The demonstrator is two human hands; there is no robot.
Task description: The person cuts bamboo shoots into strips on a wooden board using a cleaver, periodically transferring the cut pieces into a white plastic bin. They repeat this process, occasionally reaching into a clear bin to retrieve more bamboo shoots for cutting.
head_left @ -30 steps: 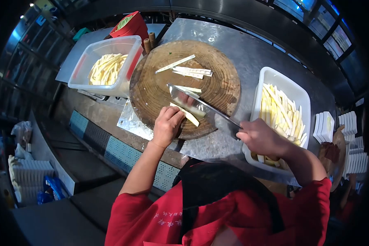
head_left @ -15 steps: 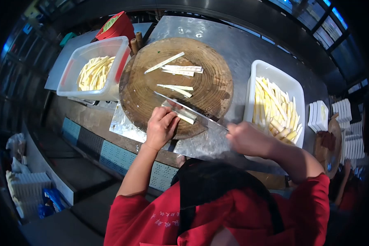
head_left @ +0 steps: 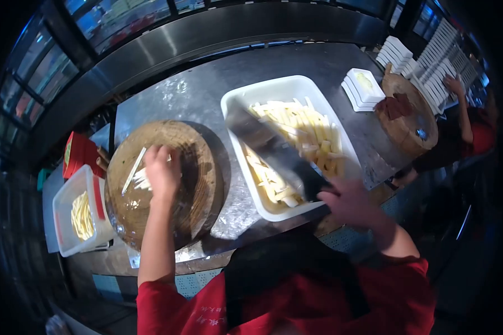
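My right hand (head_left: 349, 204) grips the handle of a cleaver (head_left: 279, 153), whose broad blade is smeared by motion above a white tub (head_left: 345, 146). Pale yellow bamboo shoot pieces (head_left: 318, 131) fill much of that tub. Over on the round wooden chopping board (head_left: 198, 187), my left hand (head_left: 163, 173) reaches down with bent, blurred fingers among cut bamboo shoot strips (head_left: 141, 180). Part of those strips is hidden under the hand, and I cannot tell whether the fingers grasp any. One longer strip (head_left: 133, 170) lies slantwise just left of them.
Left of the board stands a clear tub (head_left: 67, 234) of bamboo shoot strips, with a red container (head_left: 79, 153) behind. White trays (head_left: 363, 89) are stacked to the right, near a second wooden board (head_left: 425, 131) with a dark red cloth-like thing. Another person's arm (head_left: 464, 114) reaches in at far right.
My view has swung right. The cleaver has left the board and moved right over the white tub. My left hand has shifted from the piece being cut to the strips farther back.
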